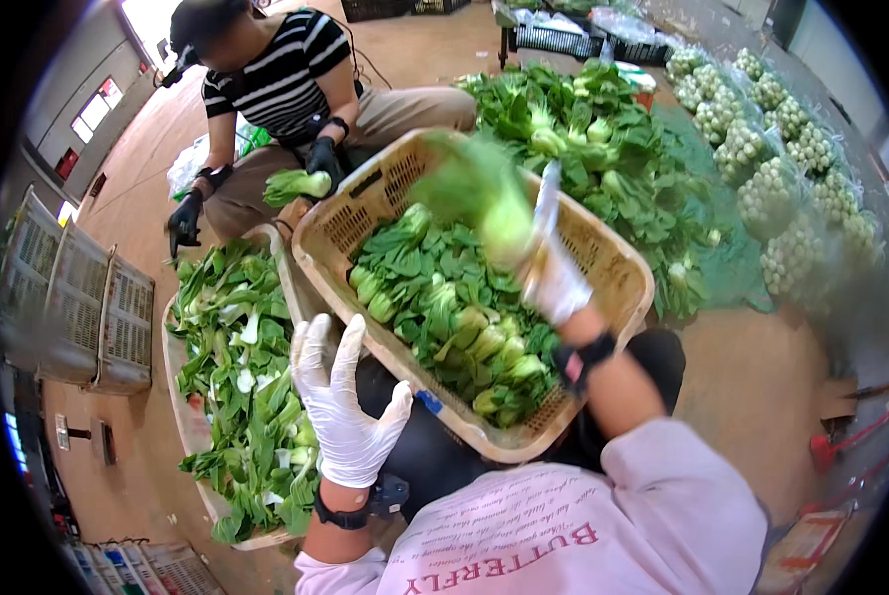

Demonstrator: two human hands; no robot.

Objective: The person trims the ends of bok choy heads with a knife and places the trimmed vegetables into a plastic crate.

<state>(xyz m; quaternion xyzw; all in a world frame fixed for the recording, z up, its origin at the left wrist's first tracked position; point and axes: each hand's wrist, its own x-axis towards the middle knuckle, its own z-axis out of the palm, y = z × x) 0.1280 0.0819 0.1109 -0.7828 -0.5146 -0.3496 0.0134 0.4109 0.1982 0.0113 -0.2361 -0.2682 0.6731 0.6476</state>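
My right hand (559,285), in a white glove, is over the right side of a tan plastic crate (603,248), closed on a slim knife (548,193), its blade pointing away from me. At the fingers is a bok choy (504,226), its leaves smeared by motion; the grip on it is partly hidden. Bunches of bok choy (444,297) lie in the crate below. My gloved left hand (343,402) is open with fingers spread and nothing in it, by the crate's near left edge. Left of it is a pale crate (192,431) of leafy greens (241,367).
A co-worker in black gloves (322,164) sits across, holding a bok choy (301,186). A bok choy heap (603,149) lies at far right on green sheeting (727,253). Beyond are bagged pale vegetables (792,238). Stacked crates (77,288) stand at left.
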